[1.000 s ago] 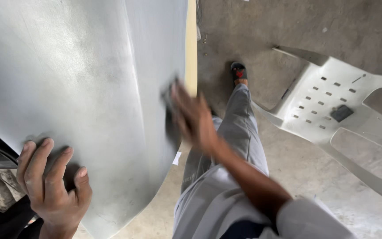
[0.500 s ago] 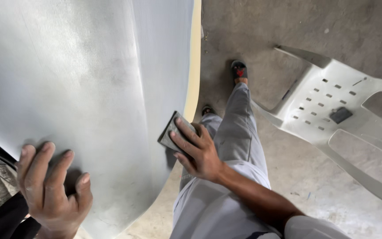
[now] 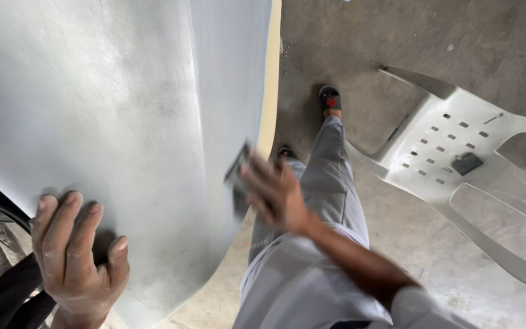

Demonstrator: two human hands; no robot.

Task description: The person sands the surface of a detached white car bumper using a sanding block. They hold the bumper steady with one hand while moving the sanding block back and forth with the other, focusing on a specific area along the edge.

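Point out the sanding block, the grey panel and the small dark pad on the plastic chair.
sanding block [image 3: 237, 170], head view, its dark edge.
grey panel [image 3: 111, 103], head view, bare middle.
small dark pad [image 3: 467, 163], head view, its top face.

Two hands, left [image 3: 77, 256] and right [image 3: 275, 192]; one grey panel [image 3: 111, 122]; one sanding block [image 3: 237, 176]; one white plastic chair [image 3: 458, 164]; two sandals [image 3: 330, 99].

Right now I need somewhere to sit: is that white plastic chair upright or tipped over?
Tipped over: the white plastic chair lies on the concrete floor, legs pointing sideways.
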